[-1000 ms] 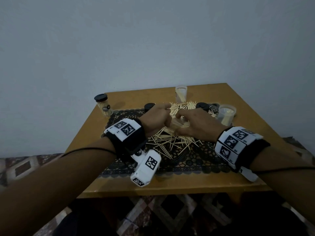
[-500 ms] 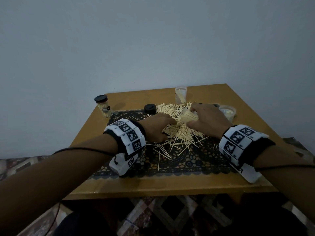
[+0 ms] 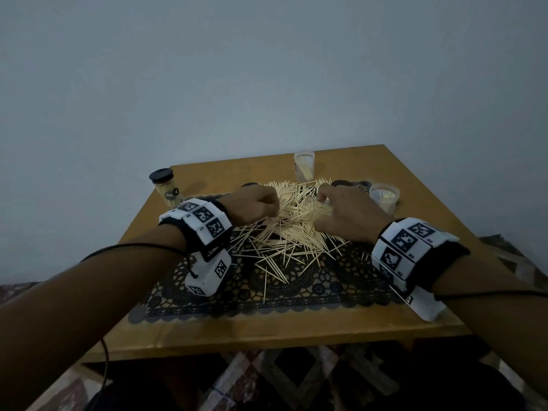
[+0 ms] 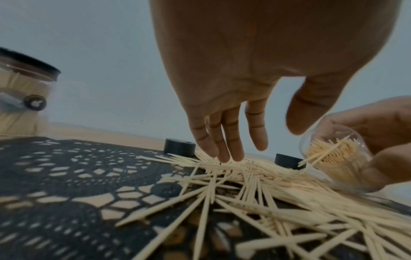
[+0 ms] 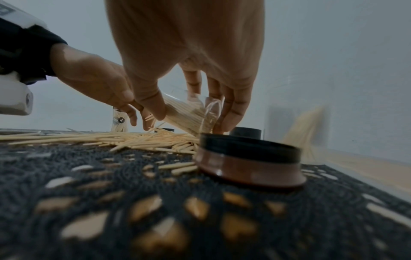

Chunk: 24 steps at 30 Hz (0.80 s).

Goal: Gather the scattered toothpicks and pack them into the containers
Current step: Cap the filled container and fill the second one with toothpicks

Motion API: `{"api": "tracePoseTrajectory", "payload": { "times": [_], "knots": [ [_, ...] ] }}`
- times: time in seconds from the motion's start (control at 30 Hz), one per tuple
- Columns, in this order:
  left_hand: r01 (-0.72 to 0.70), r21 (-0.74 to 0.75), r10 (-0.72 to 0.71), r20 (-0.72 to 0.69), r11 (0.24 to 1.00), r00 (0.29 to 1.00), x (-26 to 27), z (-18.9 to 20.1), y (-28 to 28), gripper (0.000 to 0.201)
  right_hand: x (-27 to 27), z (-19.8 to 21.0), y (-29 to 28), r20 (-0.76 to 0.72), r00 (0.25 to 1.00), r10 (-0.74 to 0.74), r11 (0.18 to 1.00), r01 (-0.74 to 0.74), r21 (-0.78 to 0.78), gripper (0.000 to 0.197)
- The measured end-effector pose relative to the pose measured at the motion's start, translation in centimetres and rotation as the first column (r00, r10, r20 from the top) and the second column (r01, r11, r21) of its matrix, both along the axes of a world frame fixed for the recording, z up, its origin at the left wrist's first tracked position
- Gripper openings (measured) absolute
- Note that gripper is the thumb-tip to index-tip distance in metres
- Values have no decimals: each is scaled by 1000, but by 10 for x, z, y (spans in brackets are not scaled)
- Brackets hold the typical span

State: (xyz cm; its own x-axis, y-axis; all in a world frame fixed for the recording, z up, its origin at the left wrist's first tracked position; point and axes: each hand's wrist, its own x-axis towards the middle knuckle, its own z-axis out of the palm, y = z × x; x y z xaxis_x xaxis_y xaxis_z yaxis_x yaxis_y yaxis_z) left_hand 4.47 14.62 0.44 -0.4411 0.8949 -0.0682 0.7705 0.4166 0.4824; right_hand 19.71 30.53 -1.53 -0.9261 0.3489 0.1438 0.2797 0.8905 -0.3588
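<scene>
A heap of toothpicks [image 3: 292,223] lies on the dark lace mat [image 3: 296,287]. My right hand [image 3: 338,213] grips a clear container [image 4: 333,158], tipped on its side at the right of the heap and packed with toothpicks; its open mouth faces the pile. The same container [image 5: 180,110] shows between thumb and fingers in the right wrist view. My left hand [image 3: 256,204] is at the heap's far left. Its straight fingers [image 4: 222,146] point down and touch the toothpicks, holding nothing.
A lidded jar [image 3: 166,188] full of toothpicks stands at the table's back left. Open containers stand at the back [image 3: 304,166] and back right [image 3: 384,197]. Black lids [image 4: 179,147] [image 5: 249,158] lie on the mat beside the heap. The wooden table's front edge [image 3: 267,330] is near me.
Both hands have moved from the heap's middle toward its far side and apart. The left hand has shifted to the far left of the heap, fingers now down on the toothpicks.
</scene>
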Motion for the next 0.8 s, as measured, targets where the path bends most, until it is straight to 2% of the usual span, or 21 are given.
{"api": "tracePoseTrajectory", "payload": {
  "times": [0.13,0.2,0.33,0.4,0.57,0.8],
  "knots": [
    [40,-98,-49,-86,994,995,-3,-4,-4,18,-1,0,-1,9,1000,13,999,-13,44,48],
    [49,-89,-59,-112,995,992,-2,-4,-4,23,-1,0,-2,14,1000,9,998,-9,56,49],
    [-111,118,138,-251,987,958,-12,7,3,19,-1,0,-5,-1,1000,-3,999,3,50,49],
    [-182,144,215,-264,973,940,-19,10,10,18,-1,0,-7,-9,1000,-13,999,13,52,49],
    [-215,56,221,-296,975,929,-26,2,40,22,0,1,-6,-19,999,-33,998,34,45,49],
    [-268,-65,225,-378,961,898,-31,-16,73,38,-1,-1,0,-35,999,-22,1000,22,12,47]
  ]
}}
